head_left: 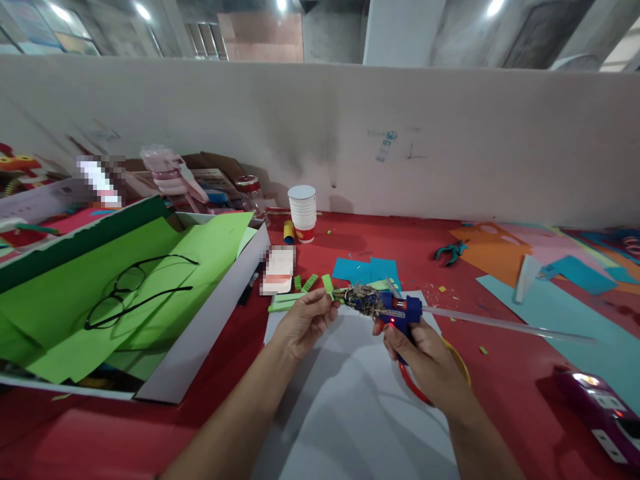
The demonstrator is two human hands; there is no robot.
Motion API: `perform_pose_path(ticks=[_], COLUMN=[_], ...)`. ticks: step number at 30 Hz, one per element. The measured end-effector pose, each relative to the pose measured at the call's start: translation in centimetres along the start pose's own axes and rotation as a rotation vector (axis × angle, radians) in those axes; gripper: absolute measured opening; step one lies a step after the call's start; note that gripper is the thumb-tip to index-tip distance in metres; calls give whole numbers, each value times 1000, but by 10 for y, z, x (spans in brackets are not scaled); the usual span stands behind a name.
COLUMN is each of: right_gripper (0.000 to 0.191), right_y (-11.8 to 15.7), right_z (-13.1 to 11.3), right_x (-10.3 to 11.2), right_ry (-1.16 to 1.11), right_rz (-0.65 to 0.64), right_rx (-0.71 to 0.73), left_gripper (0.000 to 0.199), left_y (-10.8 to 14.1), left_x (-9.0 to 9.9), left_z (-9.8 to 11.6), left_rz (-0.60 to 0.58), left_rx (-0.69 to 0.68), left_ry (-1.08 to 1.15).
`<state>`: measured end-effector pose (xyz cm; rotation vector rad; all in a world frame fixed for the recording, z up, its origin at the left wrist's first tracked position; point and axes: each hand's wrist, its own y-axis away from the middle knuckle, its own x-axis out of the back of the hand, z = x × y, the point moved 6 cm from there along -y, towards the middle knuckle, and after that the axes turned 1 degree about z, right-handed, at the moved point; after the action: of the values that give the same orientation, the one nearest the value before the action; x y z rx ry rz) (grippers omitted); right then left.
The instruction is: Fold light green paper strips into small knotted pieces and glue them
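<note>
My right hand (417, 350) is wrapped round the grip of a blue glue gun (400, 310). A long clear glue stick (505, 323) sticks out of its back, and a small red light glows on its side. The front of the gun is coated with dark, stringy residue (365, 299). Its tip points left at my left hand (311, 320), which pinches a small light green paper piece (328, 285) between thumb and fingers. Both hands are above a white sheet (345, 400). Whether the tip touches the green piece, I cannot tell.
A white box (215, 320) with green paper and glasses (123, 293) stands left. Behind are a paper cup (303, 212) and blue paper (367, 270). Pliers (450, 253), orange paper (493, 253) and a magenta device (597, 413) lie right. Yellow-and-red rings (463, 363) are partly under my right hand.
</note>
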<state>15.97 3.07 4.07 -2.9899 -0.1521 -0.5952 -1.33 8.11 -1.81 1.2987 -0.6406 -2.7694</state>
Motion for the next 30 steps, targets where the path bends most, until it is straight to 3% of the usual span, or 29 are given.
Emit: perform_pose_path(ticks=[7,14,21,24,27,30], right_gripper=[24,25,27,32,38,37], right_y=[3,3,0,-4,-7,-7], right_z=[-18,-14,-7,9,31,58], right_x=[5,4,6,17,43,76], right_ry=[164,248,180,23,-137,-77], right_rz=[69,66,50,63,178,297], right_rx=[85,99,75,-38,-227,-438], left_gripper=[19,21,31,28,25,24], left_y=[-2,-2,-5,-6,-6,-5], left_x=[1,3,6,7,9,8], left_z=[2,3,5,8,9,9], left_rz=[5,21,-2,7,35,51], left_rx=[-22,-35,-77,-85,-76,-58], left_ry=[21,7,22,49,82,94])
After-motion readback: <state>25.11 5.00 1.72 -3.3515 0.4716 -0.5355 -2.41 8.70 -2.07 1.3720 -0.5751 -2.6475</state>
